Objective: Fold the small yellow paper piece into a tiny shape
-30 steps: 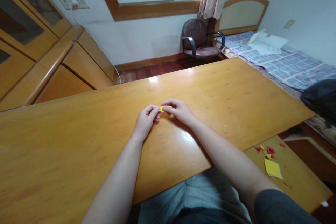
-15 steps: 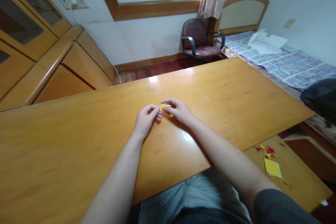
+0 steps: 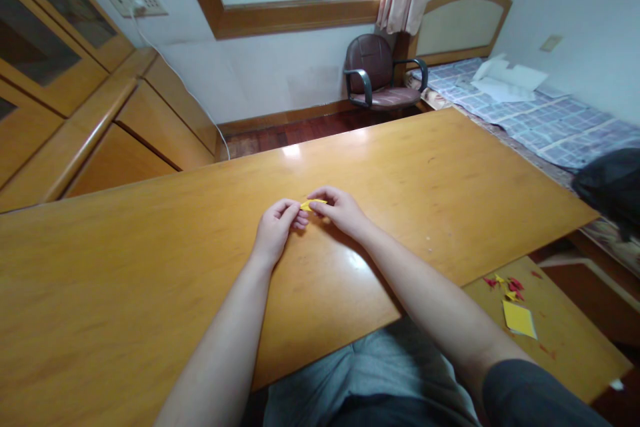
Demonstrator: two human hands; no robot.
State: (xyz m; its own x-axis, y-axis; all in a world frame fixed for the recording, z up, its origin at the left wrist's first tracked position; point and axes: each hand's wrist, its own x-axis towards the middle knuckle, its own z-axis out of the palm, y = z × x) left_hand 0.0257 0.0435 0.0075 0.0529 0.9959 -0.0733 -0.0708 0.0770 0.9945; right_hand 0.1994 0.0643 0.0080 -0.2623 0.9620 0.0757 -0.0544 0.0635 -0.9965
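A small piece of folded yellow paper is held between my two hands, just above the wooden table. My left hand pinches its left end between thumb and forefinger, the other fingers curled beneath. On the other side, my right hand grips the paper with thumb and fingers. Its exact folded shape is too small to make out, and the fingertips partly cover it.
On a lower surface at the right lie a yellow paper stack and several small red and yellow folded paper pieces. Beyond the table are a chair, a bed with a dark bag, and cabinets.
The fingers of my left hand have shifted slightly left, and more of the yellow paper shows between the hands. Both hands keep their hold.
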